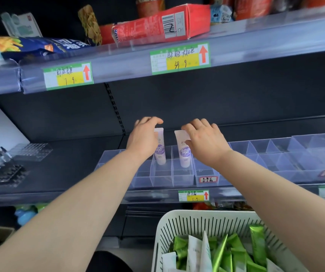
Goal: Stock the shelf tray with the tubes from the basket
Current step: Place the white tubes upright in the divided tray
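while upright in tray (271, 154), left tube (160, 153) in left hand's (145, 138) grip, right tube (184, 156) in right hand's (204, 142)

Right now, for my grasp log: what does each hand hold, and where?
Left hand holds the left tube by its upper half; right hand holds the right tube likewise.

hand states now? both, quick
Left hand: holds the left purple-label tube, upright.
Right hand: holds the right purple-label tube, upright.
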A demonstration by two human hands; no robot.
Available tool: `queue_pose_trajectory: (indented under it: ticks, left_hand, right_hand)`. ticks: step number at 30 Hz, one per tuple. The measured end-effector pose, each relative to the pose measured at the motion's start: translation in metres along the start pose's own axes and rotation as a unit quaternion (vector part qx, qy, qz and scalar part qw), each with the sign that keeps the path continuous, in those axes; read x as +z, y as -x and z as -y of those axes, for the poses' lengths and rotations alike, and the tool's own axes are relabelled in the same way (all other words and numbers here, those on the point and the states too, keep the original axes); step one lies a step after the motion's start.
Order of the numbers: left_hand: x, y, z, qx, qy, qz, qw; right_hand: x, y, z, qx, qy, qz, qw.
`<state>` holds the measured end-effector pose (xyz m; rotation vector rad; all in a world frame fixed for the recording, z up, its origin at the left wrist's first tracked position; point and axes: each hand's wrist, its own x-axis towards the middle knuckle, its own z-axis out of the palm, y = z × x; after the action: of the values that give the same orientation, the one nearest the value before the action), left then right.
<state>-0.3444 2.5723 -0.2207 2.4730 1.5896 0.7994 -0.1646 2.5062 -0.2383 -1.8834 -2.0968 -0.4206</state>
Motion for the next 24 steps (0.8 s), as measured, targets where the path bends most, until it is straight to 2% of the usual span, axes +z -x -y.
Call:
queue_pose_trajectory:
  ticks: [6, 11, 15, 21, 24]
  left_hand:
    - [-0.008, 0.043, -0.016, 0.088, -0.06, -0.023, 0.994]
    - [0.008, 0.096, -0.024, 0.164, -0.073, 0.01, 0.984]
    - [0.037, 0.145, -0.032, 0.198, -0.048, 0.075, 0.976]
    - [0.09, 0.203, -0.036, 0.176, -0.063, 0.228, 0.956]
    - [0.109, 0.218, -0.035, 0.164, -0.07, 0.273, 0.945]
  right_hand:
    - [-0.01, 0.044, 0.003, -0.013, 0.022, 0.005, 1.0]
    - [-0.001, 0.114, 0.008, -0.015, 0.013, 0.042, 0.999]
    - [0.02, 0.175, 0.011, -0.004, 0.004, 0.088, 0.996]
    - [0.058, 0.241, 0.008, 0.029, -0.011, 0.203, 0.979]
    - [0.073, 0.264, 0.004, 0.038, -0.007, 0.247, 0.968]
